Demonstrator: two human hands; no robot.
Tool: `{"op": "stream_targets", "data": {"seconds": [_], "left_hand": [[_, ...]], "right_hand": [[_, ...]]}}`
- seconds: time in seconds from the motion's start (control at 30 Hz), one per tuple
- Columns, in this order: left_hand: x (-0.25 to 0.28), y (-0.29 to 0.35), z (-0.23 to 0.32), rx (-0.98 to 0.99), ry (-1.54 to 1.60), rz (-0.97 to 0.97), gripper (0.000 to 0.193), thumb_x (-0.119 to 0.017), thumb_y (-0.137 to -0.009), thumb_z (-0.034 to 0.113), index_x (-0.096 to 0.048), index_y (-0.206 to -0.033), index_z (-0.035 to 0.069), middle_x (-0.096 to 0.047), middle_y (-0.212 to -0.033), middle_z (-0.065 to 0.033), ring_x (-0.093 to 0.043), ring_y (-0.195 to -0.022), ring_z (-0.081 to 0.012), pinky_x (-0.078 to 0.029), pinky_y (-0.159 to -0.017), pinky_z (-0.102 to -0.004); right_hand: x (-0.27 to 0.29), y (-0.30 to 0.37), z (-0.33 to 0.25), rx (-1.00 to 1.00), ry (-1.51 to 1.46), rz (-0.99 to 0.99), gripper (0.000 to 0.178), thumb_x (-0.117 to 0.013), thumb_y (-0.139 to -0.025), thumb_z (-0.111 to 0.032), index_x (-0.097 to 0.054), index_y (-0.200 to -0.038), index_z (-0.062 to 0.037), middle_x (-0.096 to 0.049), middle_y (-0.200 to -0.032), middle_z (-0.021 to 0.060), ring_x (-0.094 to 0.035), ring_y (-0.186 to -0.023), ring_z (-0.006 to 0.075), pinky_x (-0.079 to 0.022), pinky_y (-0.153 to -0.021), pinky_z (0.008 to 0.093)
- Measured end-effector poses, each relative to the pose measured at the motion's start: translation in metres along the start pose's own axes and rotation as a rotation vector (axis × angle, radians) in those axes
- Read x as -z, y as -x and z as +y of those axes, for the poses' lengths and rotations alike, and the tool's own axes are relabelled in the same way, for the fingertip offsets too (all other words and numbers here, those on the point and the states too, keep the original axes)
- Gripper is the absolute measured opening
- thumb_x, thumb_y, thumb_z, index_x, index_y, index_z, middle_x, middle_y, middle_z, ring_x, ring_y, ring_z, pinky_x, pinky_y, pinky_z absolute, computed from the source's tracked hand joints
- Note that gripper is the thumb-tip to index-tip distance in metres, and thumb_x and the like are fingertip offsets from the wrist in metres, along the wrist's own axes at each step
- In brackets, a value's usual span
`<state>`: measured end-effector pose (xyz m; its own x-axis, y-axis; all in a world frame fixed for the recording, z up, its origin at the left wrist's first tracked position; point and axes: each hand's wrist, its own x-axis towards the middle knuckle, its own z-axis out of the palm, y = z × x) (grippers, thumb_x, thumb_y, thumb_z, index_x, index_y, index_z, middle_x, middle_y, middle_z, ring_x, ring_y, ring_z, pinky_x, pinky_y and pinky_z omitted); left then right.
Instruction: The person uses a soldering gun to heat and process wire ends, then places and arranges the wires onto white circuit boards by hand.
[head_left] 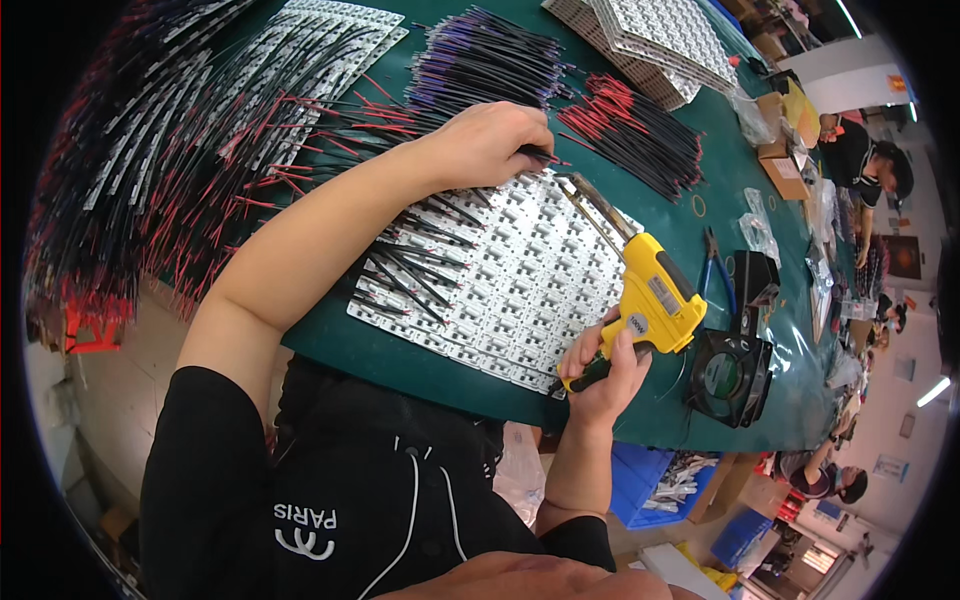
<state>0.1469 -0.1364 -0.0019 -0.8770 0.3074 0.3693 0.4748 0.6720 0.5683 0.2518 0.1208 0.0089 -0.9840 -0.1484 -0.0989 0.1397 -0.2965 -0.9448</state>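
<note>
A white circuit board panel (520, 280) with rows of small parts lies on the green table in front of me. Black wires (420, 265) stick out from its left part. My right hand (612, 378) is wrapped round the handle of a yellow soldering gun (655, 290). The gun's tip points to the panel's far edge, close to the fingers of my left hand (490, 143). Those fingers are pinched on a dark wire (538, 153) at that edge. Whether the tip touches the wire or the panel is too small to tell.
Wire bundles (640, 135) (485, 65) lie beyond the panel, and wired boards (180, 120) pile up on the left. More white panels (665, 40) are stacked at the far side. To the right are blue-handled pliers (715, 275) and a black fan (730, 375). A blue bin (640, 490) stands below the table.
</note>
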Motion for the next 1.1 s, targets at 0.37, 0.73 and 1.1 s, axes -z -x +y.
{"op": "stream_targets", "data": {"seconds": [0.37,0.73,1.1], "left_hand": [[-0.0023,0.0011,-0.0017,-0.102,-0.081,0.015,0.014,-0.064,-0.075,0.007,-0.062,-0.087,0.002,-0.056,-0.086,-0.0079,-0.056,-0.087,-0.0272,-0.046,-0.074,-0.0375],[-0.0018,0.0004,-0.0018,-0.144,-0.110,0.010,0.014,-0.064,-0.072,0.004,-0.063,-0.086,0.002,-0.056,-0.086,-0.0066,-0.055,-0.090,-0.0253,-0.046,-0.077,-0.0362],[-0.0002,0.0001,-0.0034,-0.178,-0.146,0.014,0.014,-0.066,-0.072,0.006,-0.063,-0.085,0.002,-0.057,-0.084,-0.0062,-0.054,-0.090,-0.0254,-0.045,-0.077,-0.0358]], "right_hand": [[-0.0038,-0.0023,0.0039,-0.028,-0.017,-0.002,0.031,-0.049,-0.090,-0.027,-0.044,-0.105,0.0002,-0.043,-0.058,0.0061,-0.042,-0.041,0.0121,-0.037,-0.036,0.0250],[-0.0024,-0.0025,0.0038,-0.042,-0.004,-0.013,0.031,-0.049,-0.090,-0.027,-0.044,-0.104,-0.0003,-0.044,-0.059,0.0059,-0.041,-0.041,0.0122,-0.037,-0.036,0.0252],[0.0046,-0.0007,0.0047,-0.003,-0.139,-0.002,0.035,-0.047,-0.090,-0.030,-0.042,-0.108,-0.0006,-0.042,-0.058,0.0044,-0.039,-0.040,0.0115,-0.035,-0.036,0.0252]]}}
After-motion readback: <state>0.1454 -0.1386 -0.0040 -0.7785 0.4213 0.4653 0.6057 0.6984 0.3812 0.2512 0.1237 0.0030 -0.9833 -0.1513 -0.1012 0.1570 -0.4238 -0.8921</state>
